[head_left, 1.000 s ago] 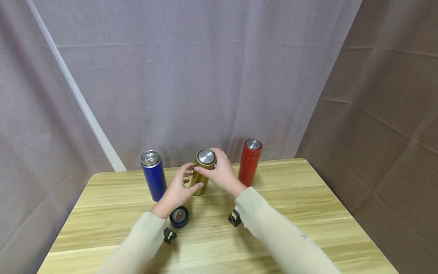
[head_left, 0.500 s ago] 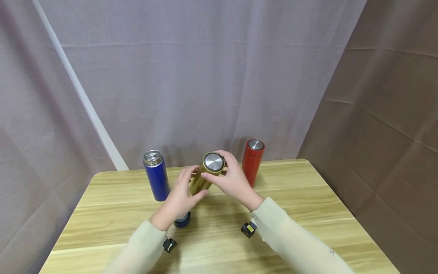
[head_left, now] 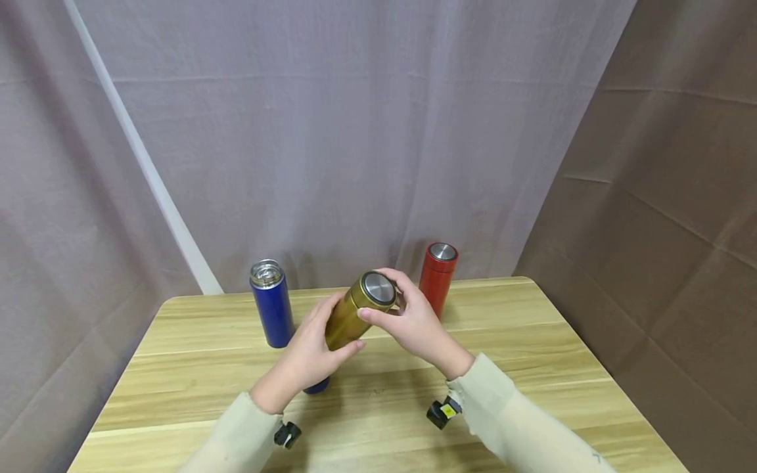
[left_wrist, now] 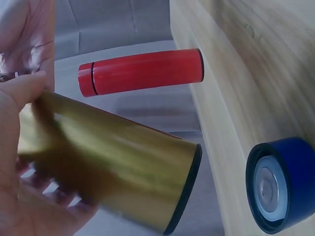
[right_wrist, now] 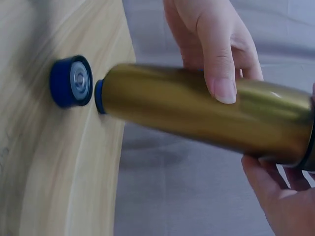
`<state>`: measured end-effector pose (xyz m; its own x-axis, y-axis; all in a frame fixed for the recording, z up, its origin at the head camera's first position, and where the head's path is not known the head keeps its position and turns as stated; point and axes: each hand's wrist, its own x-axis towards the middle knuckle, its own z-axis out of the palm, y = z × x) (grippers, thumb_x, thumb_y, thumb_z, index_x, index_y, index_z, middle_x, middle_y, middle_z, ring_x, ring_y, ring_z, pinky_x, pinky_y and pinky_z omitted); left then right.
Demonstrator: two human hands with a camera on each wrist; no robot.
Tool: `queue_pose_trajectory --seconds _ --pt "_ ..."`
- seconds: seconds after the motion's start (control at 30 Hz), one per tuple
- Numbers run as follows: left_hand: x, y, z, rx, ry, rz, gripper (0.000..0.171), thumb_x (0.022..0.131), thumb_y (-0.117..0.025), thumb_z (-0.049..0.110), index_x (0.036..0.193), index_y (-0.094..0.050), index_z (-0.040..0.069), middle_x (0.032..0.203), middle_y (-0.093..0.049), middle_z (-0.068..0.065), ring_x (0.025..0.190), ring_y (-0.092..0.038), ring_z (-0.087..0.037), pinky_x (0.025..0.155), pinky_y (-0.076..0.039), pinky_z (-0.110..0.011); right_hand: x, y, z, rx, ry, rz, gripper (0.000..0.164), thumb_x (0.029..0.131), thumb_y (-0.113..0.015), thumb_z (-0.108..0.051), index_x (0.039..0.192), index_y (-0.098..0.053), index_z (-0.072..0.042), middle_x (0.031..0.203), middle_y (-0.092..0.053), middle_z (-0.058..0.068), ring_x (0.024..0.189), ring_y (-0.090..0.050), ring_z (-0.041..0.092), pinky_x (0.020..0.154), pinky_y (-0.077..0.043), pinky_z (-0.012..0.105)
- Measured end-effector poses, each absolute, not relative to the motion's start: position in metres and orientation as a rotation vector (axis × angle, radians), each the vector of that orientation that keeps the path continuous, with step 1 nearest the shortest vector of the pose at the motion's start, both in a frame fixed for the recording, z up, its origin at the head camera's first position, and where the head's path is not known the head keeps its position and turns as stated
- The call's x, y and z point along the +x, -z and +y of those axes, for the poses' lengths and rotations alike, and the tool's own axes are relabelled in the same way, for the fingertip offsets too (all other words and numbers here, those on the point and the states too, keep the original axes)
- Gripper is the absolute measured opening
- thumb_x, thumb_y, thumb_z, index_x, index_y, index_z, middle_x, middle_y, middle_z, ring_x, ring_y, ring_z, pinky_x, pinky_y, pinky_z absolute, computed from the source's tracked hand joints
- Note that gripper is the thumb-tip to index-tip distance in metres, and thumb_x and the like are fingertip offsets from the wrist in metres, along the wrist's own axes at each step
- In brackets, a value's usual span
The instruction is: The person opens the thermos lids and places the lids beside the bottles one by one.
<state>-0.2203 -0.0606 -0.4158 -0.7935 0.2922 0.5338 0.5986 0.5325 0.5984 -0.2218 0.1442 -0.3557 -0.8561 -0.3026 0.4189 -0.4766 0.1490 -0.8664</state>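
My left hand (head_left: 307,358) wraps the body of the gold flask (head_left: 350,316), lifted and tilted above the table (head_left: 532,341) between the blue flask (head_left: 271,309) and the red flask (head_left: 436,279), while my right hand (head_left: 414,322) grasps its lid (head_left: 378,288). I judge this the uncapping step, so next I'd twist the lid against a steady left grip. The blue cap (right_wrist: 71,81) is mostly hidden behind my left hand in the head view.
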Motion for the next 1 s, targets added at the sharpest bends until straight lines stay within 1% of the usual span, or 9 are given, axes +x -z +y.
queue_pose_trajectory --seconds 0.13,0.23,0.33,0.43,0.53,0.67,0.77,0.9,1.0 --pt "-0.218 0.416 -0.063 -0.751 1.149 -2.415 0.078 0.076 -0.080 0.044 0.141 -0.042 0.024 0.122 -0.057 0.005 0.093 -0.057 -0.011 0.078 -0.049 -0.034 -0.211 0.345 0.143 0.820 -1.827 -2.290 0.054 0.084 -0.074 -0.004 0.131 -0.049 -0.006 0.120 -0.059 0.008 0.109 -0.059 0.021 0.095 -0.048 0.039" --pt "-0.215 0.415 -0.063 -0.744 1.135 -2.423 0.077 0.075 -0.081 0.044 0.139 -0.044 0.023 0.119 -0.058 0.006 0.089 -0.058 -0.010 0.075 -0.049 -0.033 -0.207 0.340 0.143 0.840 -1.802 -2.317 0.051 0.085 -0.072 -0.005 0.131 -0.048 -0.004 0.118 -0.059 0.009 0.107 -0.060 0.022 0.090 -0.050 0.036" --pt "-0.212 0.414 -0.064 -0.723 1.064 -2.432 0.077 0.073 -0.082 0.043 0.138 -0.047 0.021 0.119 -0.059 0.004 0.089 -0.058 -0.011 0.074 -0.049 -0.033 -0.211 0.348 0.147 0.848 -1.786 -2.343 0.051 0.086 -0.070 -0.004 0.132 -0.047 -0.004 0.118 -0.058 0.012 0.105 -0.061 0.025 0.086 -0.053 0.037" --pt "-0.212 0.414 -0.065 -0.705 0.923 -2.429 0.077 0.071 -0.084 0.042 0.136 -0.050 0.019 0.119 -0.060 0.001 0.094 -0.058 -0.014 0.079 -0.048 -0.036 -0.221 0.364 0.154 0.807 -1.756 -2.399 0.053 0.088 -0.070 -0.009 0.135 -0.045 -0.010 0.119 -0.057 0.012 0.103 -0.062 0.025 0.081 -0.054 0.036" --pt "-0.214 0.416 -0.067 -0.700 0.727 -2.396 0.077 0.068 -0.085 0.035 0.135 -0.051 0.017 0.117 -0.060 -0.002 0.100 -0.058 -0.020 0.085 -0.045 -0.041 -0.221 0.365 0.156 0.732 -1.720 -2.474 0.052 0.090 -0.068 -0.014 0.136 -0.045 -0.009 0.119 -0.056 0.015 0.096 -0.064 0.025 0.076 -0.055 0.035" --pt "-0.215 0.420 -0.068 -0.696 0.472 -2.328 0.080 0.064 -0.086 0.025 0.135 -0.052 0.014 0.114 -0.058 -0.006 0.100 -0.056 -0.029 0.086 -0.042 -0.045 -0.213 0.354 0.153 0.611 -1.772 -2.561 0.048 0.093 -0.064 -0.016 0.134 -0.045 0.001 0.116 -0.054 0.023 0.082 -0.066 0.025 0.068 -0.057 0.038" --pt "-0.216 0.421 -0.069 -0.699 0.372 -2.280 0.080 0.061 -0.087 0.020 0.134 -0.054 0.013 0.113 -0.058 -0.008 0.098 -0.055 -0.032 0.084 -0.042 -0.047 -0.217 0.363 0.153 0.556 -1.840 -2.591 0.046 0.096 -0.061 -0.018 0.133 -0.045 0.003 0.114 -0.054 0.025 0.074 -0.065 0.026 0.065 -0.057 0.045" --pt "-0.216 0.422 -0.070 -0.723 0.358 -2.277 0.081 0.061 -0.087 0.021 0.134 -0.054 0.013 0.112 -0.058 -0.007 0.097 -0.055 -0.031 0.083 -0.043 -0.046 -0.227 0.381 0.156 0.528 -1.823 -2.616 0.045 0.096 -0.061 -0.021 0.132 -0.047 -0.001 0.111 -0.056 0.020 0.071 -0.064 0.031 0.060 -0.056 0.046" --pt "-0.215 0.422 -0.073 -0.746 0.378 -2.303 0.081 0.062 -0.087 0.026 0.135 -0.053 0.014 0.113 -0.060 -0.006 0.098 -0.058 -0.030 0.085 -0.044 -0.045 -0.232 0.390 0.157 0.522 -1.795 -2.625 0.044 0.093 -0.065 -0.026 0.131 -0.050 -0.007 0.110 -0.057 0.015 0.070 -0.063 0.031 0.056 -0.054 0.038"
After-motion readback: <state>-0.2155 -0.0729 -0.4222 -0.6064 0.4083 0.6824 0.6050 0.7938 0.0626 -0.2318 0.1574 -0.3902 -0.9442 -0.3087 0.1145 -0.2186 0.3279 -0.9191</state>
